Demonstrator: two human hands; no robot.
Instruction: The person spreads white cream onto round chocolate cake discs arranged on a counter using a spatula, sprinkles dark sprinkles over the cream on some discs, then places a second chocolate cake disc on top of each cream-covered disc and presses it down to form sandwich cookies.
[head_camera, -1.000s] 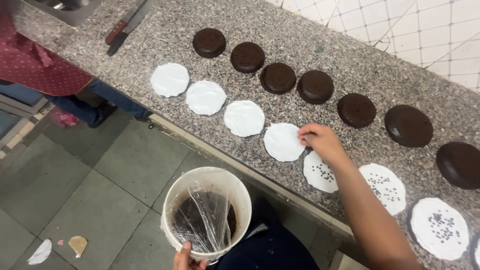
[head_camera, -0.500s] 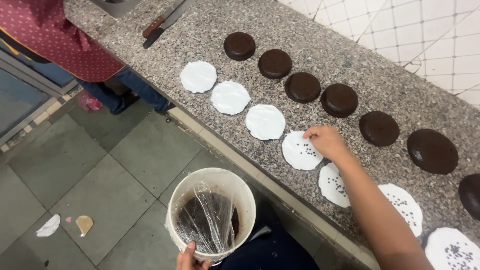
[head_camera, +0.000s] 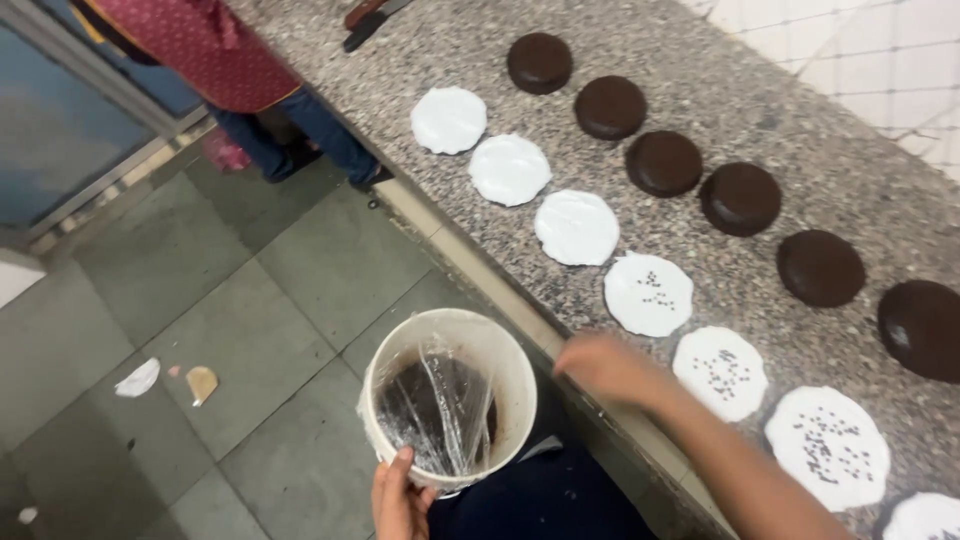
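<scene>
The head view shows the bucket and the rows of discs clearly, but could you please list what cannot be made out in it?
- Right hand: motion-blurred; grip unreadable.
- Bucket: crumpled plastic liner veils the dark contents.
- Left hand: cut off by the bottom edge.
- Last white disc: cropped at the corner.
- Knife: cut off by the top edge.

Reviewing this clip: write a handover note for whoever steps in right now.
Left hand holds the white bucket of dark bits, lined with clear film, by its rim. Right hand, blurred, is off the counter, between the bucket and the white discs; whether it holds anything can't be seen.
Done: the discs nearer the person, up to the speckled disc, carry dark bits.
Left: three plain discs beyond it. Dark round cakes sit in the back row.
</scene>
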